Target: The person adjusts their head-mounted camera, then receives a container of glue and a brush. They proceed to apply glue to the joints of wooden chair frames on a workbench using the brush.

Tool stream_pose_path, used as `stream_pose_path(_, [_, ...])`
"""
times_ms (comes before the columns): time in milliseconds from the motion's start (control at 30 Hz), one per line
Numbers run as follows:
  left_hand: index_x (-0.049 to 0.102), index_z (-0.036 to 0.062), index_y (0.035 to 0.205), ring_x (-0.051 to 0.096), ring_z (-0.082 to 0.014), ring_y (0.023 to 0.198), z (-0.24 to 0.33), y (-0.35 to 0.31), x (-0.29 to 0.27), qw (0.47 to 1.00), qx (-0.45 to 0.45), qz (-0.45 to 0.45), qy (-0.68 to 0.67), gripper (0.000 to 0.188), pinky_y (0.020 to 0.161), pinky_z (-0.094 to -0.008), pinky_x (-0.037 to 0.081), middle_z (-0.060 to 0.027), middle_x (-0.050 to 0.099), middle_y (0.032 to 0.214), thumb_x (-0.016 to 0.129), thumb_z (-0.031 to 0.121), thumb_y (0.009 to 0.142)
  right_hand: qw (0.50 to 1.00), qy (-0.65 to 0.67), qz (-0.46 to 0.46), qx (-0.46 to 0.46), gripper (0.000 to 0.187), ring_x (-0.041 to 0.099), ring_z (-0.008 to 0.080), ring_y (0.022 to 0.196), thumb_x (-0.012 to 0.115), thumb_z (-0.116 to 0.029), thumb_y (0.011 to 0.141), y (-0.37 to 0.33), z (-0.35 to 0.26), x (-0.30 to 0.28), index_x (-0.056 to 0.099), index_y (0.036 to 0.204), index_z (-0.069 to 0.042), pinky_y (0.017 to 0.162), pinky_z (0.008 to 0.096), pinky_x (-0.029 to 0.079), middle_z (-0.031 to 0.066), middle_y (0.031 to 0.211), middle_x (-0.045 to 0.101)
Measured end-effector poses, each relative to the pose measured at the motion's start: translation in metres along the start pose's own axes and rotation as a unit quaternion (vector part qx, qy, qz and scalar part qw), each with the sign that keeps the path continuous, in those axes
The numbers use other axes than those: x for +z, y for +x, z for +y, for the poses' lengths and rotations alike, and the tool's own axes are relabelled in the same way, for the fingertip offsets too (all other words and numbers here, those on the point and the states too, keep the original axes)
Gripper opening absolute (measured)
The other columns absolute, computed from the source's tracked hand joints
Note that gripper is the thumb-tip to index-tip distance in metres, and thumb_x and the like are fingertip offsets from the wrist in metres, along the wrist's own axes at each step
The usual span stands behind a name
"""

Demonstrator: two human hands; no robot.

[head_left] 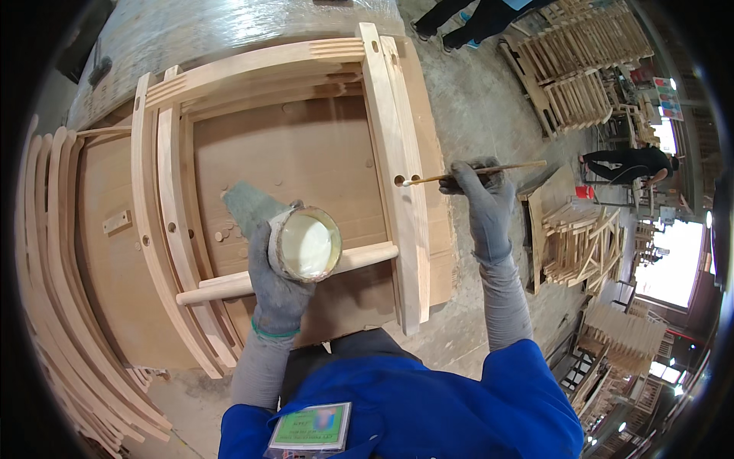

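Observation:
My left hand (277, 294), in a grey glove, is closed around a small round tub (337, 239) of creamy white glue (309, 245). A grey-green piece of material (252, 208) shows beyond that hand; I cannot tell whether the hand holds it. My gloved right hand (487, 205) pinches a thin wooden stick (520, 166). The stick's white-coated tip is at a round hole (399, 181) in the right-hand post of a pale wooden chair frame (382, 115). A round crossbar (367, 256) passes behind the tub.
The frame lies over brown cardboard (290, 145). Curved wooden parts (57, 252) lean in a row at the left. Plastic-wrapped goods (245, 19) stand beyond. Wooden parts are stacked (577, 61) on the right-hand floor. Two other people (634, 164) (482, 19) stand farther off.

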State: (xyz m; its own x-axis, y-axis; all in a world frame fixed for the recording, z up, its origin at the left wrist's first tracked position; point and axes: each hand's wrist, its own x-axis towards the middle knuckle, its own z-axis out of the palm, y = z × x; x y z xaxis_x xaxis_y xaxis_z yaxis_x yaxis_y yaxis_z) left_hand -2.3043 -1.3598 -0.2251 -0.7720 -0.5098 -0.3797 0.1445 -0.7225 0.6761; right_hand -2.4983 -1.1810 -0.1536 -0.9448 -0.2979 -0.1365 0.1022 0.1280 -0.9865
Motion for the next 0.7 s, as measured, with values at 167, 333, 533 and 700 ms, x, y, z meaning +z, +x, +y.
stream_pose_path(167, [0.043,-0.0003,0.127,0.049,-0.023,0.115,0.009,0.004,0.003,0.972,-0.09,-0.01,-0.218,0.052,0.097,-0.0385,0.043,-0.0109,0.051,0.123,0.035,0.039,0.094,0.991,-0.102,-0.076,-0.052,0.014,0.059,0.0102,0.069,0.065,-0.01,0.083,0.01,0.022,0.01,0.06,0.088,0.001,0.062,0.0219,0.047,0.0059,0.075,0.063])
stream_pose_path(333, [0.042,-0.0004,0.127,0.049,-0.0229,0.115,0.008,0.004,-0.002,0.988,-0.046,0.04,-0.144,0.052,0.099,-0.0386,0.042,-0.0112,0.05,0.125,0.034,0.039,0.094,0.922,-0.278,-0.131,-0.238,0.009,0.057,0.0162,0.059,0.066,-0.01,0.08,0.01,0.02,0.018,0.061,0.084,-0.003,0.054,0.0267,0.044,0.0081,0.072,0.061])
stream_pose_path(533, [0.042,-0.0004,0.127,0.048,-0.0225,0.116,0.009,0.001,-0.008,0.999,0.015,0.013,-0.026,0.049,0.1,-0.0375,0.041,-0.0124,0.049,0.125,0.033,0.035,0.095,0.918,-0.281,-0.127,-0.25,0.01,0.056,0.0179,0.056,0.065,-0.011,0.081,0.011,0.023,0.021,0.059,0.079,-0.004,0.052,0.0292,0.044,0.0079,0.068,0.059])
stream_pose_path(700, [0.041,0.0,0.128,0.047,-0.0226,0.117,0.014,0.003,0.0,1.0,0.021,0.011,-0.014,0.049,0.101,-0.0387,0.04,-0.0113,0.049,0.125,0.034,0.035,0.095,0.906,-0.332,-0.135,-0.224,0.01,0.059,0.018,0.061,0.065,-0.011,0.081,0.002,0.016,0.022,0.059,0.081,-0.003,0.055,0.0289,0.045,0.0089,0.073,0.061])
